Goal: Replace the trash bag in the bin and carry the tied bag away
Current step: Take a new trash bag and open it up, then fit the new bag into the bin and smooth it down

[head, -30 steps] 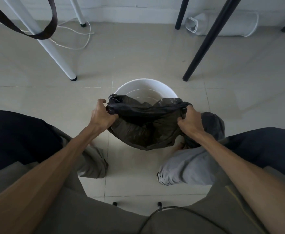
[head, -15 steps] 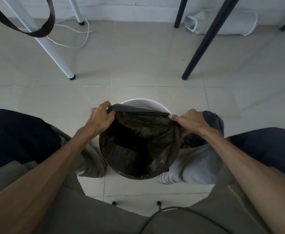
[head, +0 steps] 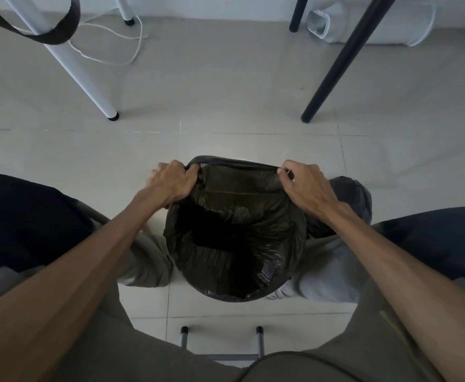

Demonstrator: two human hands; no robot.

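Observation:
A black trash bag (head: 234, 232) lines the round bin on the floor between my knees, its mouth open and dark inside. The bag covers the bin almost entirely; only a thin white sliver of rim (head: 246, 160) shows at the far edge. My left hand (head: 172, 179) grips the bag's far-left edge, and my right hand (head: 303, 181) pinches the far-right edge, stretching it over the rim. A second dark grey bag (head: 355, 194) sits on the floor just right of the bin, partly hidden by my right forearm.
A white table leg (head: 87, 81) stands far left, a black leg (head: 333, 70) far right. A white cable (head: 121, 37) loops on the tiles. A white cylinder (head: 363, 26) lies by the wall. Two chair legs (head: 220, 337) stand under me.
The bag went from bunched above the bin to spread open inside it. Both hands moved to the far rim, pulling the bag's edge over it, so the white rim is nearly covered.

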